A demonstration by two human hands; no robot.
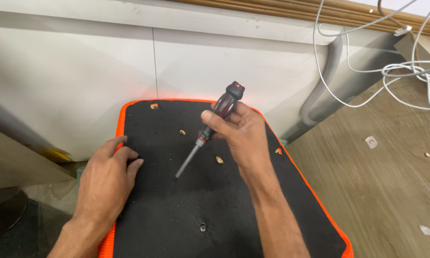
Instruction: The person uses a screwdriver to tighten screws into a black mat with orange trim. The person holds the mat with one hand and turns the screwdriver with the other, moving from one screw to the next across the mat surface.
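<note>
My right hand (241, 136) grips a screwdriver (214, 122) with a black and red handle, its metal shaft slanting down to the left, tip just above a black board with an orange rim (176, 210). My left hand (107, 179) lies flat on the board's left edge, fingers bent over the rim. A small metal screw head (203, 227) sits in the board near its front. Small tan chips (219, 159) lie scattered on the black surface around the screwdriver tip.
A white wall panel (81, 71) stands behind the board. A grey hose (322, 81) and white cables (406, 71) run down at the right over a wooden floor (382, 191). A dark round object (5, 210) sits at the lower left.
</note>
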